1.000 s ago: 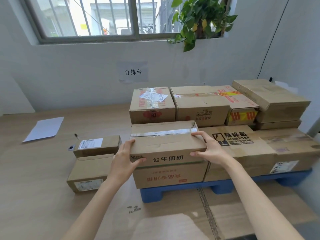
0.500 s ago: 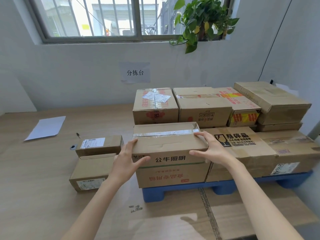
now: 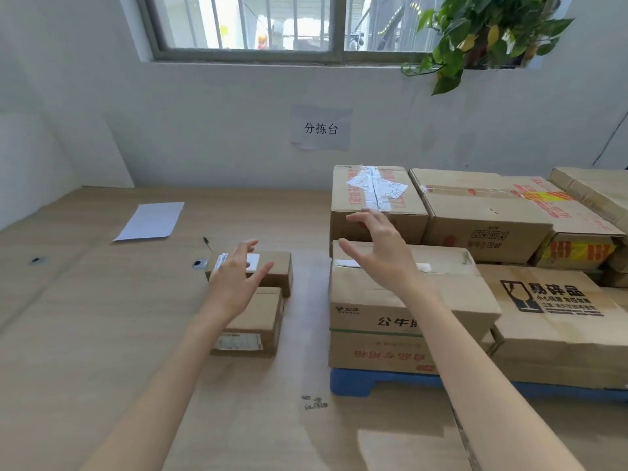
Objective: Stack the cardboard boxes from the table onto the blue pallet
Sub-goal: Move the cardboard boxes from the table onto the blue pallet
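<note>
Sheet of paper (image 3: 149,221): white, lying flat on the table (image 3: 85,317) at far left, well apart from both hands.
Pen (image 3: 208,243): dark, on the table between the paper and the small boxes.
Left hand (image 3: 238,283): empty, fingers spread wide, palm down. It hovers over the two small boxes; whether it touches them cannot be told.
Rear small box (image 3: 275,270): plain brown cardboard with a white label on its top, resting on the table. The left hand covers its left part.
Front small box (image 3: 258,326): brown cardboard, just in front of the rear small box and touching or nearly touching it. A white printed label is on its near face. The left wrist crosses its left edge.
Right hand (image 3: 384,253): empty, fingers spread wide and slightly curled. It is raised above the taped box, apart from its surface, and holds nothing.
Taped box (image 3: 390,300): brown cardboard with clear tape along the top seam and black characters on the near face. It sits on a lower box with red print (image 3: 373,355), at the left front corner of the blue pallet (image 3: 356,384).
Remaining stack: a labelled box (image 3: 377,198) behind the right hand, a wide box (image 3: 475,215) next to it, and a box with a fragile mark (image 3: 557,300) at front right, all on the pallet.
</note>
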The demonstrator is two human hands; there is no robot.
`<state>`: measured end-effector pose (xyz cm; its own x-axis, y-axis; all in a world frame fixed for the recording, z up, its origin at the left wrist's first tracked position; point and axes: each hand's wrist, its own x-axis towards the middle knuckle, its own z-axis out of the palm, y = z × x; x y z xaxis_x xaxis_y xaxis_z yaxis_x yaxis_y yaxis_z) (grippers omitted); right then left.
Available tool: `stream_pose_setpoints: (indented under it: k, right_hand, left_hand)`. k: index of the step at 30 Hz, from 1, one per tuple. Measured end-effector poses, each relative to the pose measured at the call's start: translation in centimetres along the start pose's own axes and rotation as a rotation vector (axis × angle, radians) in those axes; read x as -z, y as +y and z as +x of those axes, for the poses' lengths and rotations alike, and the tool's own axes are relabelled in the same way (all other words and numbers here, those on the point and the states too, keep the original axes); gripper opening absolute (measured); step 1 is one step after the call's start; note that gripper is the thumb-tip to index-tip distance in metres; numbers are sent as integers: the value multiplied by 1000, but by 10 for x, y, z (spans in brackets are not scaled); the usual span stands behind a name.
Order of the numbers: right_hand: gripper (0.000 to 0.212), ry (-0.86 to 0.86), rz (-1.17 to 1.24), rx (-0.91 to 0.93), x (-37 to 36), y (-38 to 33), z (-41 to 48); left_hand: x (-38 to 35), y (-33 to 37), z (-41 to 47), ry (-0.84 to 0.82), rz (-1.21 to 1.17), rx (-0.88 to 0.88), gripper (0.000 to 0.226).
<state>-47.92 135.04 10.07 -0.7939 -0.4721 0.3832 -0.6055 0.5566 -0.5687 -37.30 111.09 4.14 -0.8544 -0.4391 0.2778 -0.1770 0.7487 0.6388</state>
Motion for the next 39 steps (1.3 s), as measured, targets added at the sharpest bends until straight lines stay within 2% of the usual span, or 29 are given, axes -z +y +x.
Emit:
stream_pose_setpoints:
  k: [6,11,14,20,24,28,32,39]
  right_hand:
    - [48,-136,30,31,-104,-65,34]
    - [67,-356,-102,-85,-188,-63,44]
    - [80,-458,-150,-204,-231,-44,41]
    - [110,-558,-200,-425,-295,-8,16]
    - [123,-605,-189,-496,-316,8,-3]
    - [126,-631,-128,-519,-328,17,-11]
    - [108,-590,-147,-489,-333,13,-12]
    - [95,-489,-68,-394,-302,-9,21]
  left_hand:
    - [36,-90,23,-14,106,165,53]
    - [29,-154,29,-115,119,249,60]
    - [10,-187,32,-215,149,285,72]
    - [-31,-242,28,-455,203,371,114]
    - [-54,-266,18,-529,130,400,126]
    - [-66,-272,17,-519,53,337,125]
    - [-68,-269,17,-460,51,317,113]
    - [-18,-246,42,-361,86,253,100]
